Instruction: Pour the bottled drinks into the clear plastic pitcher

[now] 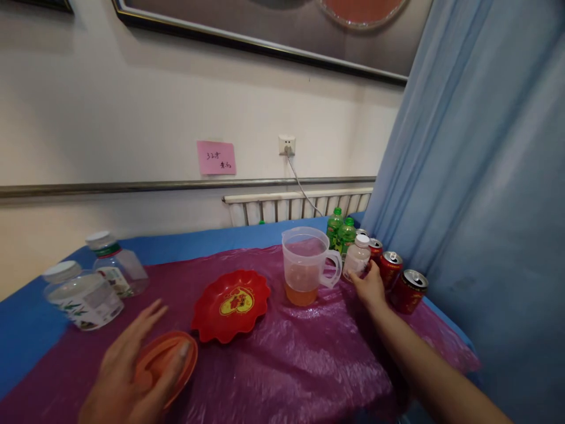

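Head view: my right hand (369, 287) is wrapped round a small clear plastic bottle (356, 258) w/ white cap, next to the ribbed measuring jug (306, 266), prob. for steadiness. Left hand (132, 368), fingers spread apart, lies flat on a glossy orange lid (170, 359) near the table's front edge. Scalloped red plate (231, 304) sits btwn them on crinkly purple film (304, 359).

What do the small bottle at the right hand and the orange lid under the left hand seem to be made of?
The small bottle, gripped by the right hand, looks like cloudy translucent plastic with a white screw cap. The orange lid, under the left hand, appears to be opaque moulded plastic with a smooth, slightly glossy face. Both are judged by look alone.
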Tool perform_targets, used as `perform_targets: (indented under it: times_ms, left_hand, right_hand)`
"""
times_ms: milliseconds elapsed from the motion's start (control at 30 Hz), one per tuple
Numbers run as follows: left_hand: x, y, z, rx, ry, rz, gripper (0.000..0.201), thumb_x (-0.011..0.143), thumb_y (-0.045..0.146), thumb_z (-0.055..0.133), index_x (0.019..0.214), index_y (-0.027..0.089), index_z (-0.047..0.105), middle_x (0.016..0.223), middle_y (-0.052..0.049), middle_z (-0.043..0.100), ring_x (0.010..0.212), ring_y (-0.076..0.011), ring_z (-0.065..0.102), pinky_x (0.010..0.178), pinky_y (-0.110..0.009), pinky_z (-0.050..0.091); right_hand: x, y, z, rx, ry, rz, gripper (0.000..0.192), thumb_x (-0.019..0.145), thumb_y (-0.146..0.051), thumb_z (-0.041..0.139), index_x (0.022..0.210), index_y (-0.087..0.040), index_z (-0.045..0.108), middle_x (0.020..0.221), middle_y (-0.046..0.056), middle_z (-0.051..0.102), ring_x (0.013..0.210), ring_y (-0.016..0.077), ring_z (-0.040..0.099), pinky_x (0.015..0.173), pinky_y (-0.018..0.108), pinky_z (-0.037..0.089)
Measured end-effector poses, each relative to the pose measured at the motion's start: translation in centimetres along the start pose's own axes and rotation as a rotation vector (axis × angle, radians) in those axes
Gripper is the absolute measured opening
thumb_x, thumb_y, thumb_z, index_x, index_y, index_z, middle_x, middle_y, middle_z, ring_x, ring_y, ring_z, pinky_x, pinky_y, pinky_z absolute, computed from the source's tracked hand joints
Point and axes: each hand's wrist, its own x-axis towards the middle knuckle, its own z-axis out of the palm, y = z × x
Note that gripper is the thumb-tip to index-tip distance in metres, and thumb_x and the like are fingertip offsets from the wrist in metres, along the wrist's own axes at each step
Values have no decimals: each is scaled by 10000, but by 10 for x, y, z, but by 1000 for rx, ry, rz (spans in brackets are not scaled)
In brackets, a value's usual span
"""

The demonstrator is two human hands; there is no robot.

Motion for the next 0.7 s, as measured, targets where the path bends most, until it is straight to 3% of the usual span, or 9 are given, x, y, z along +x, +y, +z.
perform_targets:
  times_ms: [100,233,367,500,600,700]
  left_hand:
    - [-12,28,3,-47,-16,46,482,856,532,613,1324,426,561,1508,5,546,1324,-367,578,1078,-590,523]
    - [-15,45,2,-91,-64,101,419,874,494,618,1278,385,623,1455,-20,612,1290,-332,625,1083,-550,524]
    - [-15,50,2,-103,-72,148,416,879,478,632,1286,391,633,1403,-23,659,1251,-323,659,1026,-530,567]
    - [-11,70,0,-151,-119,200,441,864,462,674,1300,405,637,1325,-7,714,1168,-301,711,978,-453,609]
    - [0,104,-5,-240,-224,262,426,887,430,671,1311,406,637,1305,-4,726,1162,-276,714,1008,-410,593]
    - [19,148,-13,-327,-388,399,456,949,356,614,1401,400,573,1408,-18,661,1292,-260,631,1128,-459,494]
  right_hand:
    - [6,-1,13,-39,36,61,791,693,-504,717,1352,-106,534,1276,242,674,1119,358,687,903,399,529]
    - [11,-1,15,-93,68,113,706,644,-511,754,1221,-128,614,1240,260,678,1119,394,672,896,435,518]
    - [6,-1,-1,-74,57,106,655,626,-550,765,1126,-147,633,1142,231,716,1038,381,693,851,435,529]
    - [-26,-3,-34,3,24,56,708,672,-597,733,1210,-164,576,1137,178,727,992,342,705,846,431,542]
    - [-65,-13,-63,92,-103,-41,720,667,-569,772,1241,-188,563,1212,141,714,1058,314,692,931,423,531]
    - [-105,-35,-85,248,-455,-190,731,719,-523,805,1321,-195,550,1327,145,663,1183,312,643,1024,440,494]
